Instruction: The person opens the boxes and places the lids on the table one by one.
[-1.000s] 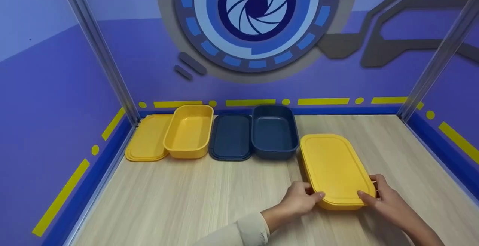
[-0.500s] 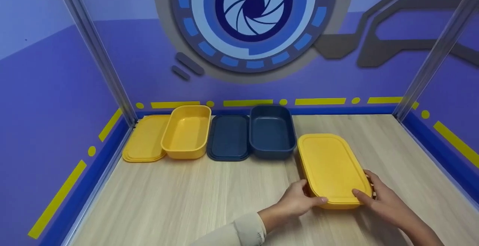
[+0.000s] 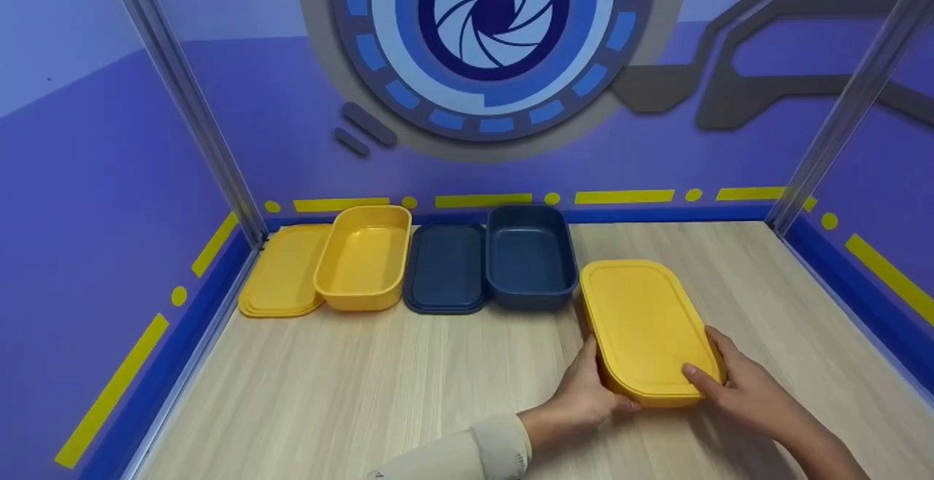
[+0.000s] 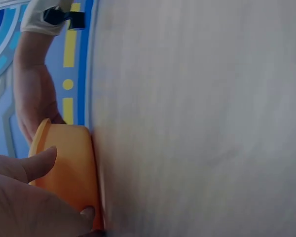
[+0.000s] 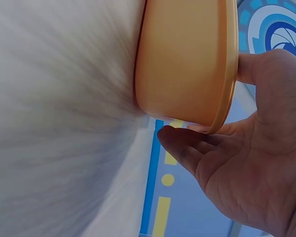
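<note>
A yellow lidded box rests on the table at the right, slightly turned, its lid on top. My left hand holds its near left corner, with the thumb along the front wall and fingers at the left side. In the left wrist view, the thumb and a fingertip lie against the box wall. My right hand grips the near right corner, thumb on the lid and fingers down the right side. The right wrist view shows that hand spanning the box's rim and side.
Along the back stand a yellow lid, an open yellow box, a dark blue lid and an open dark blue box. Printed panels with metal corner posts enclose the wooden table.
My left thumb has slid from the lid's edge down to the front wall, and the left fingers reach farther along the side. My right hand has shifted slightly. The box stays nearly in place.
</note>
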Demonstrator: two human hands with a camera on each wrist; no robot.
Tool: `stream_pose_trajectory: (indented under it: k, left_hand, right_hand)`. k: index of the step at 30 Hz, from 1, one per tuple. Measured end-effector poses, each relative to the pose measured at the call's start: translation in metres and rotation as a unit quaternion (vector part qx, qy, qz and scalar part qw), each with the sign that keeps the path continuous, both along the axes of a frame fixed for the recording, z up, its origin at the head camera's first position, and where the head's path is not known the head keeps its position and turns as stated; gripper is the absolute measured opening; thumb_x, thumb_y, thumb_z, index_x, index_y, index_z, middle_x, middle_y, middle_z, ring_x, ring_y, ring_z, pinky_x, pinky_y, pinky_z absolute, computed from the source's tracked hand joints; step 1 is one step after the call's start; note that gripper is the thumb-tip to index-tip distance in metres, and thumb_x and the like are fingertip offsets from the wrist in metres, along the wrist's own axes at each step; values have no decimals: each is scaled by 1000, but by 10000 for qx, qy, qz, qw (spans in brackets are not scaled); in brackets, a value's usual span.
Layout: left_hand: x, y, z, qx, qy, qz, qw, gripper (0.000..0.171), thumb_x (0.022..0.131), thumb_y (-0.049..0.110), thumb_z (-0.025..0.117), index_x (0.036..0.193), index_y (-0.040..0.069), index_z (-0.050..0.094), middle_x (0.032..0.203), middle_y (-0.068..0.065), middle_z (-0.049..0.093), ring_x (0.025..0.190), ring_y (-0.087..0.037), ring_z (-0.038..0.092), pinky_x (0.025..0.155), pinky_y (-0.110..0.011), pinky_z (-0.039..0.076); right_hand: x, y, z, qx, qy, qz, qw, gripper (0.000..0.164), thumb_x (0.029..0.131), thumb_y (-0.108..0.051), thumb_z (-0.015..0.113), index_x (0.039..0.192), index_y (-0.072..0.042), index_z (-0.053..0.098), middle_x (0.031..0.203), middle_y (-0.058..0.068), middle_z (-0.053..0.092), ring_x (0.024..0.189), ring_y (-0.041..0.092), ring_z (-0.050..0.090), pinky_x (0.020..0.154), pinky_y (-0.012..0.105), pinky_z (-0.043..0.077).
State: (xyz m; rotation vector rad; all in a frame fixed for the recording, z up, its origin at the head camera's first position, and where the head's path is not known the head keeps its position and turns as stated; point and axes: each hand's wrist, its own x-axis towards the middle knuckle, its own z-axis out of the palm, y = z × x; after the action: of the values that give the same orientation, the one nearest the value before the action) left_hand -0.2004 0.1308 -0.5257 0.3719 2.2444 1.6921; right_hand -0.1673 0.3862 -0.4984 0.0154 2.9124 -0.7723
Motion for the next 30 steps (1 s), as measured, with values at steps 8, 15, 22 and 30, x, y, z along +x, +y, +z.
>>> stream_pose_trajectory:
  k: [8, 15, 22, 30]
  left_hand:
    - [1, 4, -4, -141, 64, 111, 9998, 108, 73, 9, 98, 162, 26, 38, 164, 3, 49, 153, -13, 45, 128, -32, 37]
    - [-1, 4, -2, -119, 63, 105, 9999, 101, 73, 9, 99, 155, 28, 43, 159, 7, 53, 149, -10, 48, 127, -30, 39]
    - [0, 2, -1, -90, 98, 46, 9999, 100, 74, 10, 98, 155, 26, 43, 157, 6, 54, 148, -9, 49, 126, -29, 39]
    - [-1, 1, -1, -57, 175, -5, 9998, 102, 75, 12, 98, 158, 23, 41, 158, 4, 54, 149, -11, 48, 125, -28, 39]
  right_hand:
    - [-1, 1, 3, 92, -81, 74, 9999, 102, 107, -62, 52, 162, 16, 15, 162, 48, 29, 147, 65, 38, 116, 77, 36]
    - [0, 0, 6, 94, 189, 188, 9996, 105, 103, -62, 60, 164, 12, 19, 167, 43, 23, 151, 65, 29, 119, 79, 29]
    - [-1, -2, 13, -44, 133, 509, 9986, 115, 91, -64, 76, 170, -2, 19, 176, 32, 11, 159, 61, 16, 120, 82, 20]
    - [-1, -3, 13, 88, -113, 655, 9978, 136, 82, -66, 83, 170, 1, 4, 175, 36, 5, 157, 63, 19, 121, 78, 22]
